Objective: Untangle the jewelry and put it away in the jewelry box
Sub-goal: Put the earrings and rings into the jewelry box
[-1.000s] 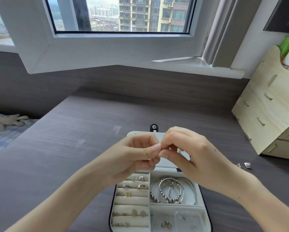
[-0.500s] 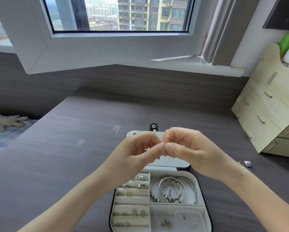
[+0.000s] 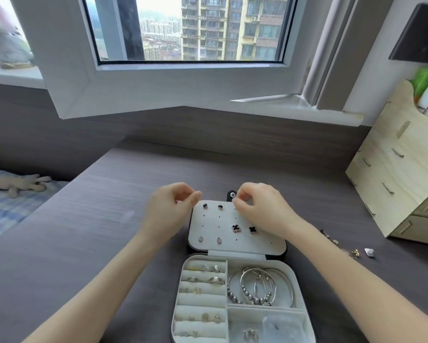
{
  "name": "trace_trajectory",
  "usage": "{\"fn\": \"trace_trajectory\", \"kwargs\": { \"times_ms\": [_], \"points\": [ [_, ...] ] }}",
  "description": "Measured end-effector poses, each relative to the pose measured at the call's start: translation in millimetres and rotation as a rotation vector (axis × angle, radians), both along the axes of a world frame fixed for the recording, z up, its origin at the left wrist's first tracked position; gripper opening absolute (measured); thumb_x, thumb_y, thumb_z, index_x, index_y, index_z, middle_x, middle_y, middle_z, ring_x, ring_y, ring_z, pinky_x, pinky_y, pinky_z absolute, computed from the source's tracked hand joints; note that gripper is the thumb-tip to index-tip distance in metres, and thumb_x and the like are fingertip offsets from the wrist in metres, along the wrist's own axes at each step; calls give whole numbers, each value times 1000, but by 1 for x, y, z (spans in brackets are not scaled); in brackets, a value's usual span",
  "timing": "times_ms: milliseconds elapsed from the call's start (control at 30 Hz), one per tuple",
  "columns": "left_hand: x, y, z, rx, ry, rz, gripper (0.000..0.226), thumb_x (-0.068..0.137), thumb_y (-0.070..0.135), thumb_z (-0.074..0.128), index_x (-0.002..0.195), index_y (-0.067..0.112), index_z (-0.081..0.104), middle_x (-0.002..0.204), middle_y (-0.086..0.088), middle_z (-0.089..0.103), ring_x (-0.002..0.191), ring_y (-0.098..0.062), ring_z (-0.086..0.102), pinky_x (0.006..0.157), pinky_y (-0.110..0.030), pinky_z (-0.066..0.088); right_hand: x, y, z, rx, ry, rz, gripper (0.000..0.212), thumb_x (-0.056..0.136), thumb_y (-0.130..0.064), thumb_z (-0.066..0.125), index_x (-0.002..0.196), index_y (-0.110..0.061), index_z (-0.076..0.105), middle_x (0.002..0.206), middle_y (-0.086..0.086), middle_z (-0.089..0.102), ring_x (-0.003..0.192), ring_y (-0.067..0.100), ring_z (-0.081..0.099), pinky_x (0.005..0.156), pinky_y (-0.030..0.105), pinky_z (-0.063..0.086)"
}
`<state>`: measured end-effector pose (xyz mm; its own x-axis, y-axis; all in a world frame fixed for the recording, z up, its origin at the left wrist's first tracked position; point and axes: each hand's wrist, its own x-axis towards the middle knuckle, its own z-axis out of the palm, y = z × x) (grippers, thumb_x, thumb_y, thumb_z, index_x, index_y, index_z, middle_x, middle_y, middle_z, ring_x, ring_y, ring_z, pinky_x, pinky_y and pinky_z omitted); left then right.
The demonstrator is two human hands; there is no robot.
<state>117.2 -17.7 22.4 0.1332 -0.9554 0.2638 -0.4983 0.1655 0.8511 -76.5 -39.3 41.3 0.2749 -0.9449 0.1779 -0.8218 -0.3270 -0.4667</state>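
Left hand (image 3: 169,209): thumb and forefinger tips pressed together, other fingers curled. Right hand (image 3: 262,209): same pinch. The two hands are apart. Whatever sits between either pair of tips is too small to make out, so I cannot tell whether either hand grips a piece. Directly under both hands lies the white padded earring panel (image 3: 215,226) of the open white jewelry box with dark edging (image 3: 265,308). The right pinch hovers just beside the black snap tab (image 3: 232,195). Below the hands on the panel are two small round black studs (image 3: 204,206) and two black clover-shaped studs (image 3: 236,228). Nearer the person, the tray holds silver bangles (image 3: 260,285) and cream ring rolls (image 3: 203,285). The remaining loose gold-toned jewelry (image 3: 331,240) lies on the grey wood-grain counter (image 3: 84,231), right of the right forearm. Judgement: the step is either separating a fine piece or seating a stud in a free hole. To do it well, keep the pull gentle and low over the panel so that a dropped part lands on the padding. Line the post up with an empty hole before pressing. Obstacles: the seated studs crowd the free holes, and the right forearm passes close by the loose pieces. The pale plywood drawer unit (image 3: 393,184) stands well right of the hands, clear of the work.
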Motion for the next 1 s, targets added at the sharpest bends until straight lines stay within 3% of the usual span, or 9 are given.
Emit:
{"fn": "trace_trajectory", "kwargs": {
  "times_ms": [100, 200, 333, 533, 700, 800, 867, 933, 1000],
  "points": [
    [4, -6, -5, 141, 29, -34, 21, 85, 25, 66, 68, 14, 65, 61, 1, 62, 59, -10, 51, 64, -29, 40, 7, -5, 5, 64, -34, -13, 15, 93, -28, 50, 87, -18, 59, 85, -8, 60, 83, 12, 51, 63, 24, 33],
    [1, -4, -4, 149, 40, -47, 22, 83, 32, 68, 70, 14, 67, 67, -9, 66, 60, -14, 52, 66, -34, 44, 8, -2, 11, 71, -124, 4, 15, 91, -30, 51, 80, -22, 59, 81, -10, 61, 77, 9, 53, 61, 21, 37],
    [-1, -2, 1, 91, 16, -36, 19, 85, 27, 67, 73, 13, 69, 75, -5, 70, 71, -20, 61, 69, -33, 45, -1, 4, 15, 22, -209, -9, 15, 90, -29, 53, 79, -22, 60, 83, -9, 65, 79, 9, 57, 68, 26, 44],
    [-5, 2, 1, 83, -104, -43, 27, 87, 23, 63, 61, 29, 58, 76, -1, 69, 70, -15, 57, 65, -26, 40, -9, 5, 5, 66, 27, 13, 18, 93, -29, 49, 93, -16, 61, 96, -5, 65, 68, 4, 49, 58, 20, 35],
    [-5, 2, 1, 83, -42, -32, 25, 87, 21, 64, 62, 26, 60, 69, 13, 64, 66, -1, 55, 62, -16, 39, -4, 0, 2, 175, -277, -73, 19, 89, -30, 57, 84, -13, 64, 71, -9, 58, 50, -1, 45, 40, 12, 33],
    [-5, 1, 2, 91, 19, -14, 22, 87, 23, 64, 65, 21, 63, 77, 8, 69, 70, -3, 58, 66, -18, 41, -2, 2, 1, 176, -346, -70, 17, 87, -28, 59, 81, -14, 65, 75, -10, 63, 58, -2, 51, 53, 15, 37],
    [-5, 3, 7, 108, 157, -28, 21, 88, 23, 64, 68, 16, 65, 74, 1, 67, 69, -9, 56, 68, -25, 43, -2, 5, 3, 131, -424, -49, 13, 88, -25, 60, 81, -15, 66, 87, -10, 68, 77, 0, 59, 68, 19, 42],
    [-5, 7, 17, 132, 391, -67, 21, 89, 20, 63, 71, 8, 65, 81, -7, 69, 76, -12, 59, 76, -30, 51, -5, 9, 4, -55, -366, -25, 13, 88, -27, 61, 79, -18, 65, 99, -13, 67, 95, 3, 58, 84, 25, 40],
    [-3, 13, 29, 146, 586, -112, 21, 90, 17, 60, 72, 6, 63, 91, -8, 72, 82, -15, 65, 80, -30, 55, -8, 14, 5, -271, -208, 17, 17, 85, -33, 57, 76, -21, 62, 106, -13, 63, 102, 7, 54, 88, 29, 29]
  ]
}}
